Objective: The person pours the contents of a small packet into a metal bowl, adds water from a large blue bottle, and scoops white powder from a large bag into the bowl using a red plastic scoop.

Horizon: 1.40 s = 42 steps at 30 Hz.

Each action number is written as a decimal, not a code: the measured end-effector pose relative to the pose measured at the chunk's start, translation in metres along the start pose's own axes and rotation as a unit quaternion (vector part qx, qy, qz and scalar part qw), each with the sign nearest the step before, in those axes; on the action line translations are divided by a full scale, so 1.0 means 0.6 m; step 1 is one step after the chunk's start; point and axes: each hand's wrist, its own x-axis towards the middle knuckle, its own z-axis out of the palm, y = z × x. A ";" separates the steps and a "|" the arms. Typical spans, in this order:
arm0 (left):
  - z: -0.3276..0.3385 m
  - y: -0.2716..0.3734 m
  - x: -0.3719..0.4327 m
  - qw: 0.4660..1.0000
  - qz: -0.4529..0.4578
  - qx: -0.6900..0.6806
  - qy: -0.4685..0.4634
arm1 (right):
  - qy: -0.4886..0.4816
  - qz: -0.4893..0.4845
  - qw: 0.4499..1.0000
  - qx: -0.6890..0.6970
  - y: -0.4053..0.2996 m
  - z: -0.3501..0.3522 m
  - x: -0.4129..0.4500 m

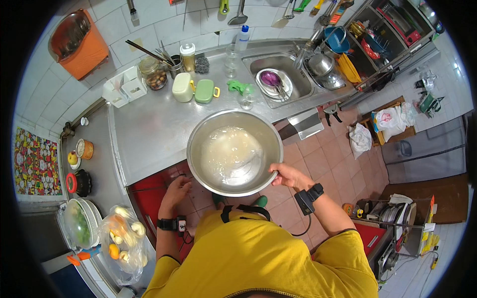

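A large stainless steel basin point(274, 138) is in front of me, its far part over the counter edge and its near part over the floor. Cloudy, whitish liquid point(231, 149) with bubbles lies inside it; whatever is under the surface cannot be made out. My right hand point(285, 174) grips the rim at the near right. Off the near left side, my left hand point(178, 190) hangs with loosely bent fingers and holds nothing; it looks apart from the rim.
Beyond the basin, a stemmed glass point(247, 98), a green cloth point(237, 86) and two lidded containers point(204, 91) stand on the steel counter point(149, 130). The sink point(302, 80) holds plates and a purple ladle point(270, 78). A plastic bag of produce point(125, 242) lies left.
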 end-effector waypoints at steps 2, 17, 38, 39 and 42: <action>0.011 0.016 0.003 1.000 0.007 0.023 -0.017 | 0.012 -0.018 1.000 -0.002 -0.003 0.003 0.001; 0.016 0.082 -0.009 0.997 -0.034 0.034 -0.052 | -0.033 -0.013 0.987 0.156 0.043 -0.042 -0.067; 0.501 0.368 0.050 0.948 -0.129 0.040 -0.287 | 0.148 -0.225 0.949 0.166 0.093 -0.370 -0.264; 0.538 0.378 0.056 0.951 -0.121 0.045 -0.282 | 0.141 -0.241 0.946 0.166 0.096 -0.398 -0.278; 0.626 0.394 0.080 0.955 -0.128 0.069 -0.260 | 0.156 -0.230 0.941 0.194 0.106 -0.466 -0.309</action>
